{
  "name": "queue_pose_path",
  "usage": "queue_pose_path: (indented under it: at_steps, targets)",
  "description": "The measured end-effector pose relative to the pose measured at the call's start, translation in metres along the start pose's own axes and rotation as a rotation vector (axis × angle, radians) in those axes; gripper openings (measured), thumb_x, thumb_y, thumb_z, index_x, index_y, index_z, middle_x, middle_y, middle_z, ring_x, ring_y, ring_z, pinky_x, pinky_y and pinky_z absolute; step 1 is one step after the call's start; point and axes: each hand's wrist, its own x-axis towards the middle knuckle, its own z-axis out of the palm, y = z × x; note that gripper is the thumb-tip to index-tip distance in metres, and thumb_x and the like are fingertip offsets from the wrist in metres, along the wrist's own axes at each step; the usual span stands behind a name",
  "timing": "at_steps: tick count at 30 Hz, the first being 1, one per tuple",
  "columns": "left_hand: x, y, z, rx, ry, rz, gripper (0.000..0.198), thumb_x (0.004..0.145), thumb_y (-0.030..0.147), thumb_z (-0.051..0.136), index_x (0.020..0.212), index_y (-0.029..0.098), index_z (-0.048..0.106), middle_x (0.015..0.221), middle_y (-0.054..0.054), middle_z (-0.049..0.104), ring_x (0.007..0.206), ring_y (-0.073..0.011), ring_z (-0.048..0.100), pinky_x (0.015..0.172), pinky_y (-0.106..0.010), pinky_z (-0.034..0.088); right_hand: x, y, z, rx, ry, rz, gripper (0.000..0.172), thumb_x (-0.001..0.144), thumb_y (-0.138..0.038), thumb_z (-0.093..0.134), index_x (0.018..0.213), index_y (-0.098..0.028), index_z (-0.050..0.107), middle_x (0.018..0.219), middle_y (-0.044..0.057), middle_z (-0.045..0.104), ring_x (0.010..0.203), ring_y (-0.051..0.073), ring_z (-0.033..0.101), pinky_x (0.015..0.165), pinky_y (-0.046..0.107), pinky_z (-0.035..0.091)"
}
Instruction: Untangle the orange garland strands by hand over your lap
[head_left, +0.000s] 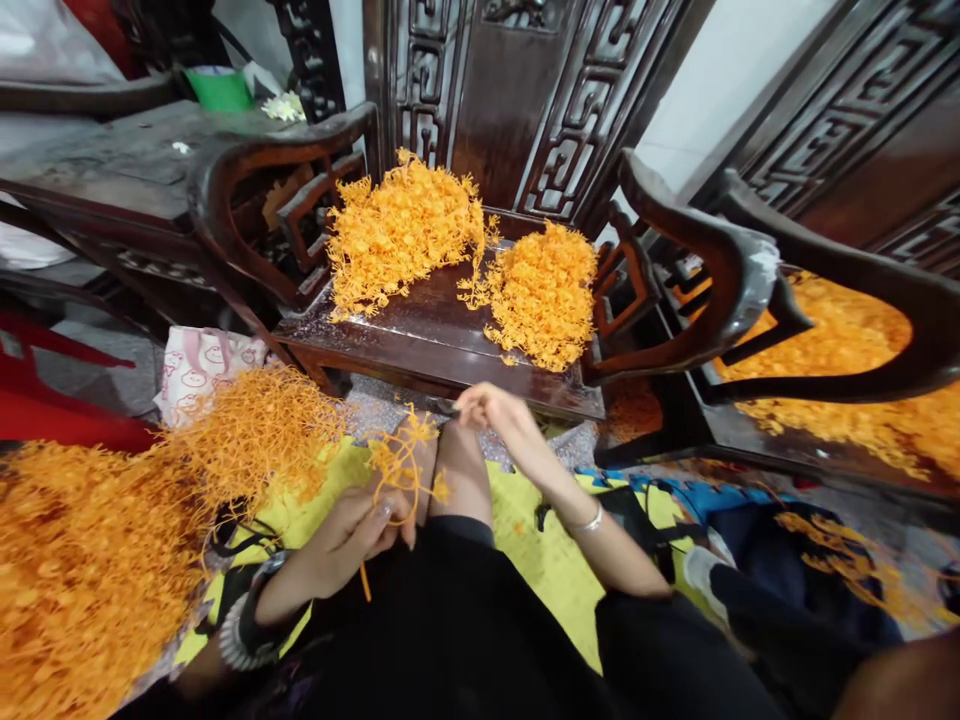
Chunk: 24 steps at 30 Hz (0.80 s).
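My left hand (352,535) is closed on a small bunch of thin orange strands (401,462) held above my lap. My right hand (491,410) reaches forward to the front edge of the dark wooden chair seat (427,340), fingers pinched on a small dark thing I cannot make out. Two heaps of the same orange strands lie on that seat, a larger one (401,230) at the left and a smaller one (544,295) at the right. A big loose pile of orange strands (112,540) lies at my left, close to my left hand.
A second carved chair (825,300) at the right holds more orange material (847,370). A dark table (112,160) with a green cup (219,88) stands at the back left. A yellow cloth (540,550) covers the floor under my legs. A red object (45,400) sits at the far left.
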Motion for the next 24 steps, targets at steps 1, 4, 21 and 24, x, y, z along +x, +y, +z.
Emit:
queue_pose_path:
  at_steps: [1,4,21,24]
  targets:
    - [0.006,-0.001,0.002,-0.023,0.024,0.007,0.048,0.099,0.041,0.029,0.075,0.014,0.06,0.049,0.005,0.036,0.041,-0.0074,0.032,0.044,-0.021,0.027,-0.001,0.012,0.006,0.031,-0.091,0.024,0.055,0.076,-0.065,0.059,0.099,-0.017,0.068,0.087,0.005,0.068,0.083,0.016,0.061,0.081,0.031,0.048]
    - [0.019,-0.006,0.009,-0.046,0.045,-0.003,0.046,0.099,0.042,0.03,0.079,0.014,0.061,0.051,0.005,0.038,0.043,-0.0077,0.034,0.044,-0.021,0.027,-0.017,0.046,0.029,0.256,-0.264,0.182,0.073,0.068,-0.074,0.06,0.119,-0.022,0.061,0.114,0.008,0.065,0.107,0.022,0.058,0.093,0.035,0.044]
    - [0.002,-0.068,0.046,0.056,-0.011,-0.289,0.039,0.096,0.037,0.033,0.074,0.014,0.055,0.056,0.004,0.044,0.05,-0.0097,0.04,0.052,-0.022,0.035,-0.045,0.113,0.08,0.773,0.436,0.416,0.043,0.075,-0.061,0.064,0.069,-0.02,0.052,0.053,-0.006,0.047,0.042,0.008,0.041,0.042,0.021,0.039]
    - [0.006,-0.074,0.038,0.052,-0.065,-0.276,0.04,0.096,0.038,0.038,0.072,0.015,0.06,0.058,0.001,0.055,0.053,-0.0108,0.05,0.055,-0.022,0.043,-0.028,0.081,0.067,0.752,0.471,0.253,0.048,0.081,-0.062,0.057,0.063,-0.02,0.042,0.046,-0.009,0.032,0.035,0.005,0.023,0.034,0.016,0.025]
